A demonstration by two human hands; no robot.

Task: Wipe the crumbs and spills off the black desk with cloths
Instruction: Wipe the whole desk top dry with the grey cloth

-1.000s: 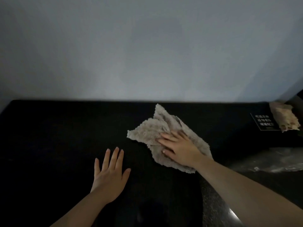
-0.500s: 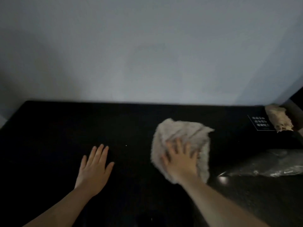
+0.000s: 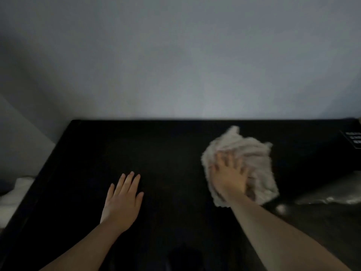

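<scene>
A crumpled beige cloth (image 3: 248, 151) lies on the black desk (image 3: 166, 149), right of centre. My right hand (image 3: 227, 176) presses flat on the cloth with fingers spread; both are blurred by motion. My left hand (image 3: 122, 199) rests flat on the bare desk surface to the left, fingers straight and together, holding nothing. No crumbs or spills show in this dim view.
A grey wall (image 3: 175, 65) rises behind the desk's back edge. A clear plastic bag (image 3: 332, 192) lies on the desk at the right. A black card with white print (image 3: 353, 139) sits at the far right edge. Something white (image 3: 13, 192) lies beyond the desk's left edge.
My right hand has swept the cloth over the desk and bunched it, turning from fingers pointing left to pointing away. The view has panned left, so the second cloth at the far right is out of frame.
</scene>
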